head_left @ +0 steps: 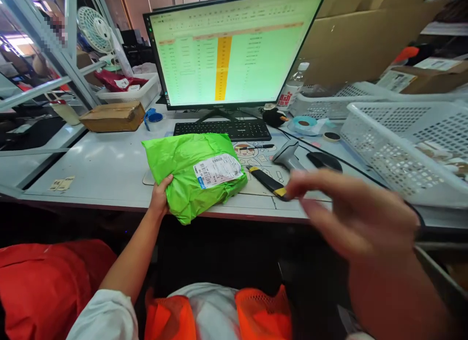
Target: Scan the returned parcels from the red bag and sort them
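Overall, green poly mailer (183, 171): over the desk's (98, 169) front edge; probably light, soft, slippery.
Right hand (365, 228): blurred, fingers parted, nothing visible inside.
Left hand (160, 198): gripping mailer's left side; better to support underneath also.

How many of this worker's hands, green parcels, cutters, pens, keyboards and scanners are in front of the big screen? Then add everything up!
Hands: 2 (left hand, right hand)
Green parcel: 1
Cutter: 1
Pen: 1
Keyboard: 1
Scanner: 1
Total: 7
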Demonstrator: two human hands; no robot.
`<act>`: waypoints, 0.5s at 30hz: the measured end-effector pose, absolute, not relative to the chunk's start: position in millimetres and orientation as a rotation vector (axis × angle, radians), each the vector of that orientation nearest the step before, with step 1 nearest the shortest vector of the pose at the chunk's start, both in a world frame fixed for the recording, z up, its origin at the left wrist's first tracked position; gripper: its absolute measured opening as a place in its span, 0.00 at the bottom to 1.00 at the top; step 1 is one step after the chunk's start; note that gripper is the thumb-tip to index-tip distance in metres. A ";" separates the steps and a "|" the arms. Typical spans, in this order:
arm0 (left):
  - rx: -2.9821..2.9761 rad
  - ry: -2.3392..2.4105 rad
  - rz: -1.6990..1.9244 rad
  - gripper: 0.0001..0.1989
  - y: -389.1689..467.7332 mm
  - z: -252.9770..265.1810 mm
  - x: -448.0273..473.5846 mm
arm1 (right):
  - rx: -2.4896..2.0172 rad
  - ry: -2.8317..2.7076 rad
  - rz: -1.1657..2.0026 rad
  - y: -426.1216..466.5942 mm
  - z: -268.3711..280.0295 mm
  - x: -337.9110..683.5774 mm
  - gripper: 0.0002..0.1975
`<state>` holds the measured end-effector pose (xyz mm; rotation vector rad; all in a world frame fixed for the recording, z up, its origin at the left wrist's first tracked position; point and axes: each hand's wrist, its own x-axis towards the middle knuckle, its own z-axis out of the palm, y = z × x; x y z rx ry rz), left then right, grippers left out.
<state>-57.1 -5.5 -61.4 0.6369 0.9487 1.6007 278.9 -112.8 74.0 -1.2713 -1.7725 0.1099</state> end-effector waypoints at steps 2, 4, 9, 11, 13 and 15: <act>0.649 0.953 1.601 0.28 -4.4 -62.4 -54.4 | -1.649 -1.661 -0.116 -66.4 60.3 308.4 0.19; 0.678 0.957 1.614 0.29 -2.8 -62.0 -50.9 | -2.186 -1.639 -0.119 -26.5 39.7 335.3 0.30; 0.836 1.033 1.637 0.28 -3.2 -49.6 -43.8 | -2.572 -1.788 0.021 20.8 -11.7 357.7 0.31; 0.942 1.059 1.652 0.27 -6.8 -38.9 -42.6 | -2.592 -1.785 0.032 27.3 -14.4 352.9 0.28; 1.052 1.084 1.654 0.26 -11.6 -26.2 -42.3 | -2.573 -1.759 0.110 29.5 -1.0 350.1 0.28; 1.144 1.107 1.639 0.26 -15.9 -14.4 -42.3 | -2.508 -1.759 0.207 24.4 25.8 353.6 0.25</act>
